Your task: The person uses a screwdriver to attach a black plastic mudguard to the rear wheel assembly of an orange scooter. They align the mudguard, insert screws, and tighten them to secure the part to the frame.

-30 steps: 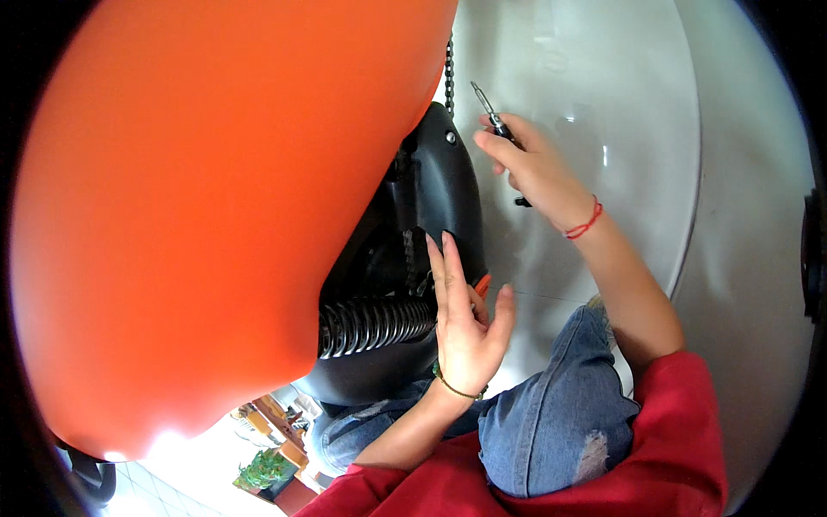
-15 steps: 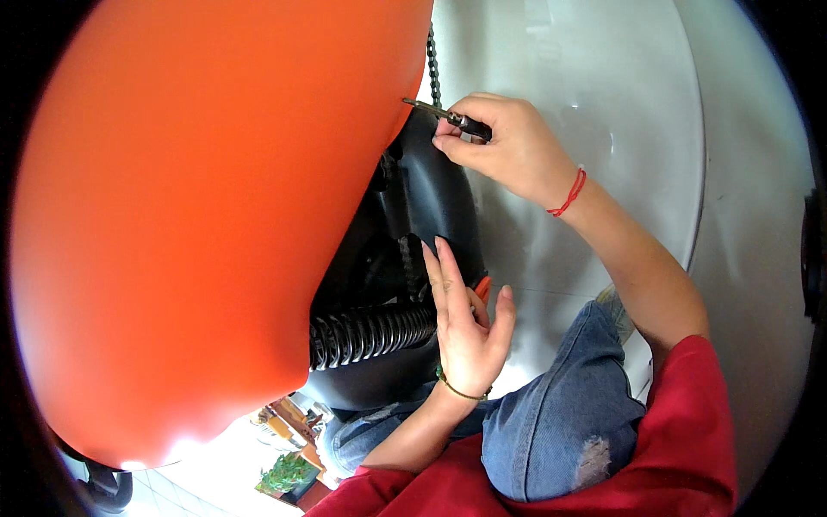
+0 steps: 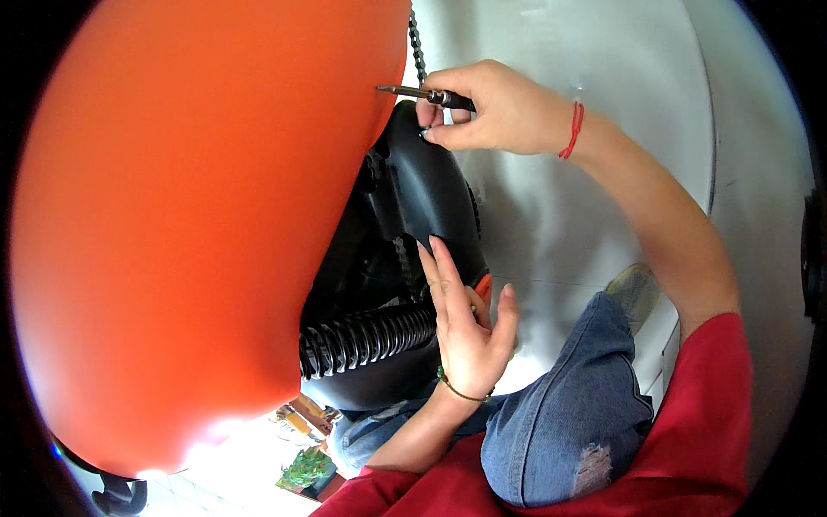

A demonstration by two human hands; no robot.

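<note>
My right hand (image 3: pixel 495 108) is closed around a screwdriver (image 3: pixel 448 99), its black handle inside the palm and its metal shaft pointing left across the edge of a big orange body panel (image 3: pixel 189 224). The thumb and fingertips meet at the upper end of a black plastic chain cover (image 3: pixel 426 177), with a small shiny spot between them, too small to name. Lower down, my left hand (image 3: pixel 465 336) is open, its first two fingers stretched out and their tips resting on the cover; the thumb stands apart.
A black coil spring (image 3: pixel 370 345) sits under the orange panel, left of my left hand. A chain (image 3: pixel 418 47) runs up past the cover's top. My bent knee in jeans (image 3: pixel 560 414) is close on the right, over a pale floor. A green plant (image 3: pixel 306 468) stands lower left.
My right hand has moved left and slightly up with the screwdriver, bringing its fingertips onto the cover's upper end. My left hand stays at the cover. The view has shifted a little.
</note>
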